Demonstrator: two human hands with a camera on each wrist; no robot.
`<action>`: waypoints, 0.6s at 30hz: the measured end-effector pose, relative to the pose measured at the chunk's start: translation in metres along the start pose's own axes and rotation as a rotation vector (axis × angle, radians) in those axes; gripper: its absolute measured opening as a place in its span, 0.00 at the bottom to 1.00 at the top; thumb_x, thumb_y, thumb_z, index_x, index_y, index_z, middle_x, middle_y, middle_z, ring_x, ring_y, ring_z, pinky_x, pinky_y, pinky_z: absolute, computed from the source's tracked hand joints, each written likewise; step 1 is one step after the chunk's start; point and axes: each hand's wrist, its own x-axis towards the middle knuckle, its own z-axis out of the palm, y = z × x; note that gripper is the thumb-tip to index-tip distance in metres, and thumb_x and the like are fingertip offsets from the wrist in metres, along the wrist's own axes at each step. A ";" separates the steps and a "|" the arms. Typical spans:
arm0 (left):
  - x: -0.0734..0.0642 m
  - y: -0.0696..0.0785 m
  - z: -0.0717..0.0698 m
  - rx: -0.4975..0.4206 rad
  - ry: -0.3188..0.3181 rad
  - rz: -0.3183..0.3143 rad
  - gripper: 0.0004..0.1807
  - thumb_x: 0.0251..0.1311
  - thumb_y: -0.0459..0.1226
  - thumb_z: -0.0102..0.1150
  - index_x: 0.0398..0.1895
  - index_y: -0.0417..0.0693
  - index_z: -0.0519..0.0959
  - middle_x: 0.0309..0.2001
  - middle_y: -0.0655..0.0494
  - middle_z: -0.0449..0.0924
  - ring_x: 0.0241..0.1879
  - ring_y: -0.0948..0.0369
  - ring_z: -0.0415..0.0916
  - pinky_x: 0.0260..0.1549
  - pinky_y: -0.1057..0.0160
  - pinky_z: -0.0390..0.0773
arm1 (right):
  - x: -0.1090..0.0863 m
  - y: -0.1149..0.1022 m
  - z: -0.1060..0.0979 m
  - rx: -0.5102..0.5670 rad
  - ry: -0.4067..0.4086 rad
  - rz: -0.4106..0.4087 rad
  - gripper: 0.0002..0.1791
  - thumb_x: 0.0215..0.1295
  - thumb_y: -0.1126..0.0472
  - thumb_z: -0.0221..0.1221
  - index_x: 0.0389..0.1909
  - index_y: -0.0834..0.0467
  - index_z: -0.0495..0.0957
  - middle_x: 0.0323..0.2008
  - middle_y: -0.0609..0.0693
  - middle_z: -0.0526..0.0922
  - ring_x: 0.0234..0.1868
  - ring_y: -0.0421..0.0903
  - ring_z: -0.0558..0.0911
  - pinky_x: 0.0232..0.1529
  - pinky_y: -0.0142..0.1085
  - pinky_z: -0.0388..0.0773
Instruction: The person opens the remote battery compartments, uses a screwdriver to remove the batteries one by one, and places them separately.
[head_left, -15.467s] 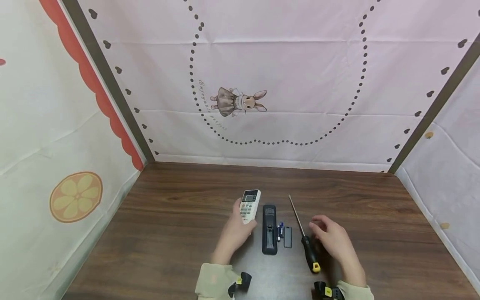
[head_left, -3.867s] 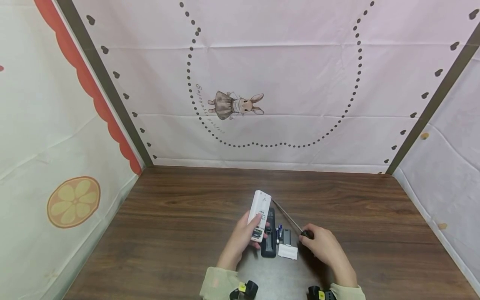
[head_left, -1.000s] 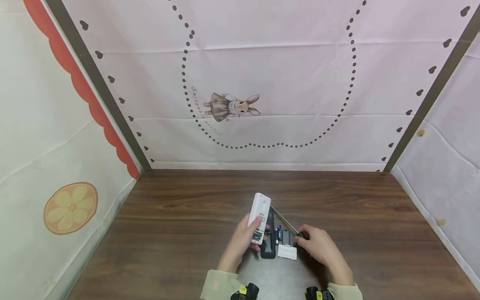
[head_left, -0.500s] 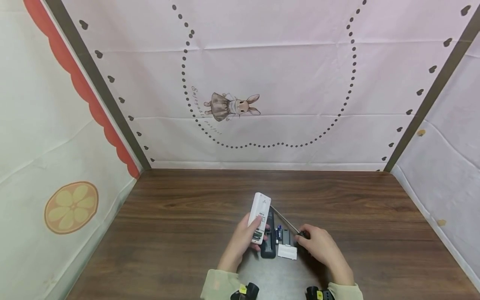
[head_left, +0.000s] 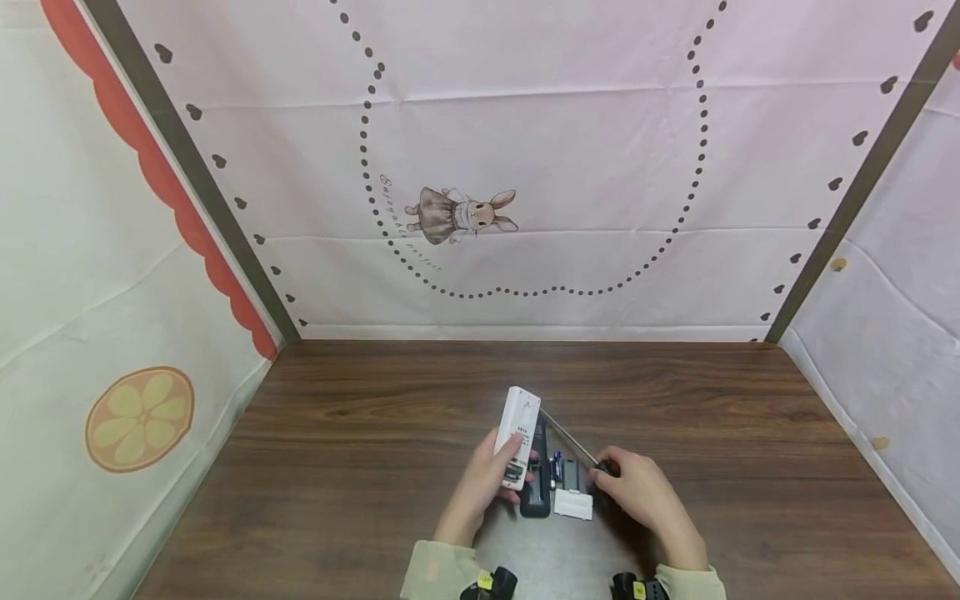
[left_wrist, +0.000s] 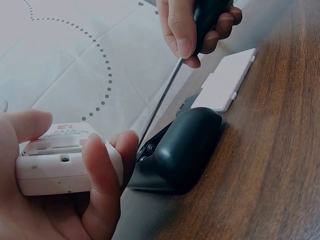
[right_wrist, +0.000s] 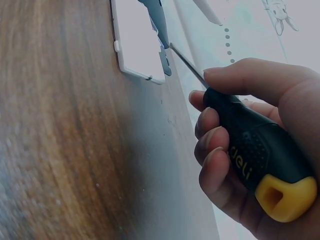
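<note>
My left hand (head_left: 480,479) grips a white remote control (head_left: 520,417), back side up, its thumb across the back. The uncovered battery compartment of this remote faces up near its lower end. In my right hand (head_left: 645,496) is a screwdriver with a black and yellow handle (right_wrist: 260,140); its thin metal shaft (head_left: 568,437) slants toward the white remote's right side. In the left wrist view the shaft's lower end passes behind the left fingers, so the tip is hidden. Beneath the left hand lies a black remote control (left_wrist: 192,145) with its battery compartment uncovered.
Right of the black remote, blue batteries (head_left: 557,468) and a dark grey battery cover (head_left: 572,473) lie on the wooden table (head_left: 360,467). A white battery cover (head_left: 573,505) lies just in front of them. Printed cloth walls (head_left: 585,167) stand behind and at both sides.
Since the oldest frame, the white remote has been turned face down, its cover now on the table, and the right hand has picked up the screwdriver. Over the last second the hands barely move.
</note>
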 end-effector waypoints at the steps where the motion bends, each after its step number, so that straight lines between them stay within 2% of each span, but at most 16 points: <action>1: 0.000 0.000 0.000 0.000 0.001 0.001 0.26 0.60 0.52 0.47 0.56 0.46 0.64 0.40 0.43 0.78 0.26 0.56 0.78 0.09 0.65 0.74 | 0.000 0.000 0.000 0.001 0.000 0.000 0.07 0.53 0.53 0.60 0.30 0.50 0.76 0.21 0.42 0.72 0.23 0.41 0.68 0.23 0.34 0.63; 13: -0.001 0.001 -0.001 -0.003 0.000 -0.006 0.26 0.61 0.51 0.46 0.56 0.45 0.64 0.40 0.42 0.78 0.26 0.56 0.78 0.09 0.64 0.74 | 0.000 0.000 0.000 0.007 0.001 0.010 0.07 0.53 0.53 0.60 0.30 0.50 0.76 0.21 0.42 0.73 0.23 0.41 0.68 0.22 0.34 0.63; 18: -0.009 0.014 0.001 0.000 -0.012 -0.003 0.23 0.64 0.47 0.44 0.56 0.42 0.63 0.41 0.39 0.77 0.28 0.52 0.78 0.11 0.63 0.75 | 0.000 -0.001 0.000 0.011 0.002 0.011 0.07 0.53 0.53 0.60 0.30 0.50 0.76 0.21 0.42 0.73 0.23 0.41 0.68 0.23 0.34 0.63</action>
